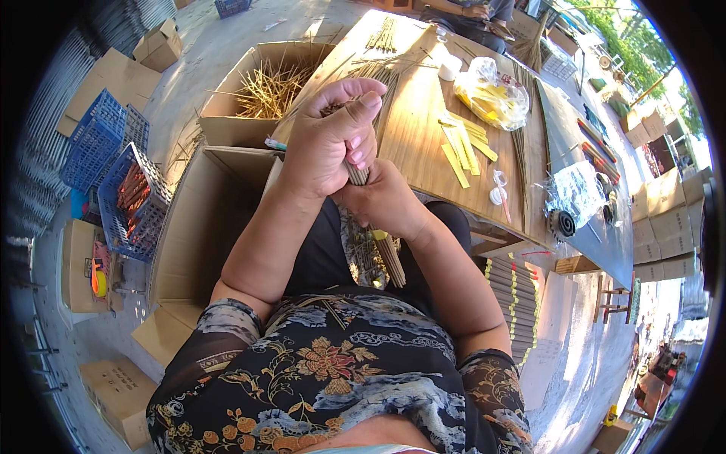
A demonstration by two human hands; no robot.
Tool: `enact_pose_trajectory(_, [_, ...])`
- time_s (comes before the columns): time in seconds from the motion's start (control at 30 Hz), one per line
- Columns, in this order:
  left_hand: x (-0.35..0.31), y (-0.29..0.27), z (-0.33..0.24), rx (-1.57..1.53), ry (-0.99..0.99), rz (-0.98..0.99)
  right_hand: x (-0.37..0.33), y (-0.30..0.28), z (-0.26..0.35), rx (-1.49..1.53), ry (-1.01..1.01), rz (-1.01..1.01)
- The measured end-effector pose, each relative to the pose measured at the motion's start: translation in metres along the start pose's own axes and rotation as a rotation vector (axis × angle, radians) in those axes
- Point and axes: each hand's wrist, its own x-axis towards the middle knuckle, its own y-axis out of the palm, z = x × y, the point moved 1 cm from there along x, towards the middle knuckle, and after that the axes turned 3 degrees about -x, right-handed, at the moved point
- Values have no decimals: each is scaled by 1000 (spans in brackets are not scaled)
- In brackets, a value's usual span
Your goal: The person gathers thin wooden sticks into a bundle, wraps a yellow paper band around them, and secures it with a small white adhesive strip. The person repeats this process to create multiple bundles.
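A bundle of thin brown incense sticks with a yellow band round it slants down through both hands, in front of my lap. My left hand is closed round its upper end, where dark stick tips show inside the curled fingers. Just below, my right hand wraps the middle of the bundle, touching the left hand's heel. The lower end sticks out beneath my right hand. Beyond the hands, more loose sticks lie on the wooden table, partly hidden by my left hand.
Yellow paper strips, a clear bag of yellow pieces and a white cup are on the table. Cardboard boxes stand left, one holding straw-coloured sticks, near blue crates. Banded bundles lie at right. Another person sits opposite.
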Motion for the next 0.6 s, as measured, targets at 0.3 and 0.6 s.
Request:
enact_pose_trajectory(0.3, [6,-2,-4,49,57,96,5,8,-9,-66,-124,-272])
enact_pose_trajectory(0.6, [-15,-5,17,450,181,-76,4,4,-8,-217,-154,-382])
